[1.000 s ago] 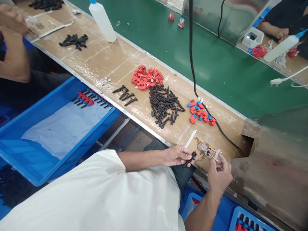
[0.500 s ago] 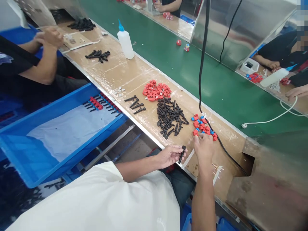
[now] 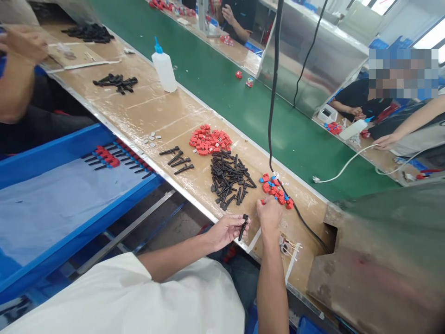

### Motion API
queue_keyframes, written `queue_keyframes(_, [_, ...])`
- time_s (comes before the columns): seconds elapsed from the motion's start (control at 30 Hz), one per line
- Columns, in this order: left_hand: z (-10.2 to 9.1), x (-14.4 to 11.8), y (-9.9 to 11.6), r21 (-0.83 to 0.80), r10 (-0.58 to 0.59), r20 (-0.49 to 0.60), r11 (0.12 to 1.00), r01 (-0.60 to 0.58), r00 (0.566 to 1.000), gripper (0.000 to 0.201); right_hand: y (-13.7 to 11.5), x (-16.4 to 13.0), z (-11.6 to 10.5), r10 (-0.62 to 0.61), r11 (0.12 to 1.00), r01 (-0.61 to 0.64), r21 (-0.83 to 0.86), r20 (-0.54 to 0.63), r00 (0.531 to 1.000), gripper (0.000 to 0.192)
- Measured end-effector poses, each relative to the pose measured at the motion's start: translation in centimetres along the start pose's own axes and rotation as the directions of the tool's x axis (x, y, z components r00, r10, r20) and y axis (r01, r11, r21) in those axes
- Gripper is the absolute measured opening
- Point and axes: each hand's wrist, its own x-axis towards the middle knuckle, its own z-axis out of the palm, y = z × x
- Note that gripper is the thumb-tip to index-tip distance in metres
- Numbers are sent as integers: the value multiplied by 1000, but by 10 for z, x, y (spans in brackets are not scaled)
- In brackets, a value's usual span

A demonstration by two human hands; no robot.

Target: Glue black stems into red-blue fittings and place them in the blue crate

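Note:
My left hand (image 3: 227, 232) pinches a black plastic stick-shaped part (image 3: 243, 227) with a wider head, held tilted at the table's front edge. My right hand (image 3: 269, 213) is closed at the near side of a small group of red and blue plastic pieces (image 3: 274, 188). A bit of a red plastic piece (image 3: 263, 201) shows at its fingertips; the fingers hide the rest. Left of that group lies a heap of black stick-shaped parts (image 3: 229, 178), and behind it a pile of red pieces (image 3: 210, 139). Several black parts (image 3: 177, 160) lie apart in a loose row.
A black cable (image 3: 274, 93) hangs down and crosses the table beside the red and blue pieces. Cotton swabs (image 3: 294, 248) lie right of my forearm. A white bottle (image 3: 164, 69) stands farther left. A blue tray (image 3: 69, 199) holds assembled parts. Co-workers sit around the green belt (image 3: 222, 93).
The camera view has shifted, so the table appears farther left. My right hand has drawn slightly back from the red and blue pieces, with red at its fingertips. My left hand keeps the black part.

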Motion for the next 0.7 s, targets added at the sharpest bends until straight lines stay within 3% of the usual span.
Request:
queue_keyframes(0.17, [-3, 3, -7, 62, 34, 33, 997, -36, 999, 23, 16, -27, -27, -112, 990, 118, 81, -84, 990, 28])
queue_keyframes(0.27, [-4, 11, -6, 170, 100, 34, 980, -105, 994, 34, 38, -62, -40, -124, 910, 172, 377, -148, 981, 40])
queue_keyframes(0.33, [-3, 20, -4, 293, 161, 29, 942, -163, 986, 35, 54, -90, -43, -54, 817, 111, 566, -117, 992, 49])
queue_keyframes(0.43, [0, 37, 1, 442, 178, 46, 879, -180, 983, 29, 73, -129, -41, 45, 692, -3, 722, -39, 998, 52])
queue_keyframes(0.53, [7, 47, 2, 451, 150, 77, 876, -169, 986, 29, 84, -158, -33, 76, 603, -60, 795, 18, 997, 52])
queue_keyframes(0.7, [20, 35, -12, 365, 105, 185, 916, -167, 977, 49, 82, -169, -11, 57, 570, -50, 820, 21, 998, 54])
